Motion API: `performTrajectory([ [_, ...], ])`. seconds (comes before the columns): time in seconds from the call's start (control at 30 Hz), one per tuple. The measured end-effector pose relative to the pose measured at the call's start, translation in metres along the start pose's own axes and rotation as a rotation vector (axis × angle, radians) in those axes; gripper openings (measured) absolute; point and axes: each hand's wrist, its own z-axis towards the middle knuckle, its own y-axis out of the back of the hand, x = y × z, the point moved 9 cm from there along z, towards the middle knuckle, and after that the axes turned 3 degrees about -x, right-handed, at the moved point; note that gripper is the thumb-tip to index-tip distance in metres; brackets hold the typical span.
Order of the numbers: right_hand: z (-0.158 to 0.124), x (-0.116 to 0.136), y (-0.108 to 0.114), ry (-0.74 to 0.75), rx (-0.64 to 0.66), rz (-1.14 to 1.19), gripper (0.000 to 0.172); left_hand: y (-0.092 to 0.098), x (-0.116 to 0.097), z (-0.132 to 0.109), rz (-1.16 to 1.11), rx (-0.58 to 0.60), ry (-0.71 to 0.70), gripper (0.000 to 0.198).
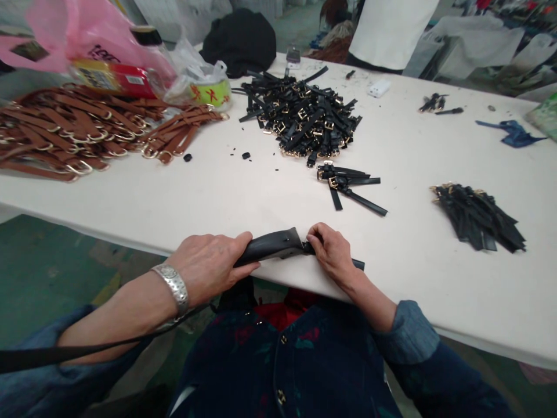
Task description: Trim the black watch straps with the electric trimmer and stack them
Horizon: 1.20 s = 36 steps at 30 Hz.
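Observation:
My left hand [209, 261], with a silver bracelet at the wrist, is wrapped around a wide, curved black leather strap [270, 245] at the table's front edge. Small holes show near the strap's squared end. My right hand [331, 252] is closed in a pinch on a short black strap [358, 265] beside that end; its tail sticks out behind my fingers. The join between the two pieces is partly hidden by my fingertips. Beyond my hands lie a few short black buckle straps [348, 184] with gold buckles.
A large heap of black buckle straps [304, 116] lies at mid-table, with brown straps [78, 125] at the left. A fanned bunch of black straps [478, 217] is to the right. A pink bag [96, 35], a black cap [239, 40] and a blue scrap [513, 132] are also on the table.

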Motion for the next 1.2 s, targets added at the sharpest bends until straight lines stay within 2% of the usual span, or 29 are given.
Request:
performTrajectory([
  [0.13,0.0,-0.002,-0.001,-0.035,0.003,-0.014,0.01,0.007,-0.005,0.012,0.007,0.011,-0.006,0.047],
  [0.27,-0.001,-0.004,-0.002,-0.014,-0.015,0.015,0.015,0.005,-0.004,0.022,-0.063,0.02,0.024,0.05],
  [0.4,0.0,-0.005,-0.002,0.018,-0.017,0.083,0.015,0.003,-0.002,0.024,-0.11,0.02,0.05,0.05],
  [0.6,0.003,-0.01,0.006,-0.014,-0.055,0.202,0.016,0.001,-0.006,0.025,-0.133,-0.001,0.038,0.049],
  [0.7,-0.003,-0.01,0.014,0.034,-0.051,0.278,0.018,-0.001,-0.006,0.022,-0.138,-0.009,0.047,0.047],
  [0.87,-0.025,-0.009,0.021,0.195,-0.033,0.136,0.015,-0.004,-0.003,0.01,-0.122,0.009,0.071,0.049],
  [1.07,-0.031,-0.018,0.019,0.153,-0.053,0.09,0.014,-0.006,-0.001,-0.007,-0.104,0.029,0.059,0.044],
  [1.2,-0.028,-0.017,0.019,0.131,-0.045,0.125,0.014,-0.001,-0.006,-0.006,-0.09,0.01,0.063,0.044],
])
